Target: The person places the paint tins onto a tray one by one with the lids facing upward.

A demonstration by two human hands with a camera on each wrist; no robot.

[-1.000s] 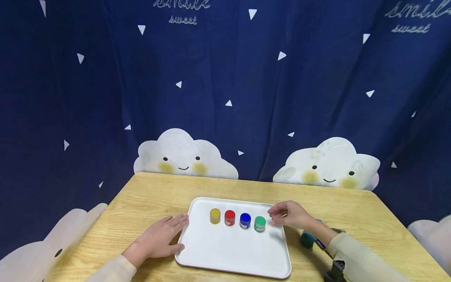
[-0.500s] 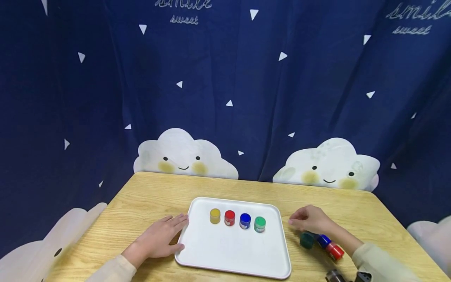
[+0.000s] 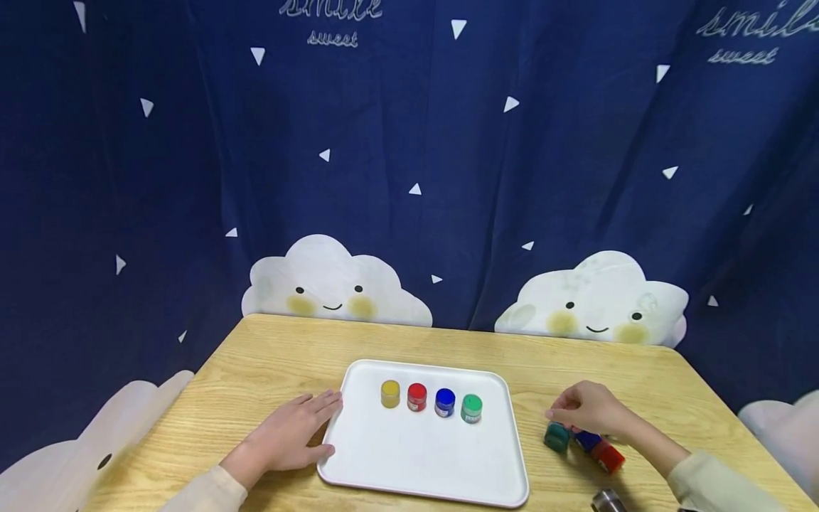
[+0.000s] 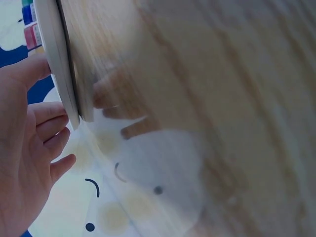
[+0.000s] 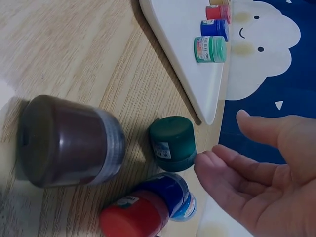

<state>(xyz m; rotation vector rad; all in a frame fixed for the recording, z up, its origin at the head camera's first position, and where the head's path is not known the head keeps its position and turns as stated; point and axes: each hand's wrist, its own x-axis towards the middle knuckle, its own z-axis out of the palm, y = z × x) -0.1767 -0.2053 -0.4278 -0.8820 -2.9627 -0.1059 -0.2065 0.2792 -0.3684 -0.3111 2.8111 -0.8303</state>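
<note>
My left hand (image 3: 288, 434) rests at the left edge of a white tray (image 3: 422, 455), its fingers along the rim. Standing in a row on the tray are yellow (image 3: 390, 394), red (image 3: 416, 397), blue (image 3: 444, 402) and light green (image 3: 471, 408) paint jars. Right of the tray, my right hand (image 3: 591, 409) is over a dark green paint jar (image 5: 173, 143). In the right wrist view its fingertips are right at this jar, with the thumb well apart. Dark blue (image 5: 163, 190) and red (image 5: 133, 217) jars lie close by.
A brown jar (image 5: 69, 143) lies nearer the front of the wooden table (image 3: 288, 355). A light blue jar (image 5: 185, 207) shows behind the dark blue one. The cloud-patterned navy curtain (image 3: 384, 142) hangs behind the table.
My right hand has moved from beside the light green jar on the tray, out to the right, to the dark green jar. The left hand has stayed at the tray's edge.
</note>
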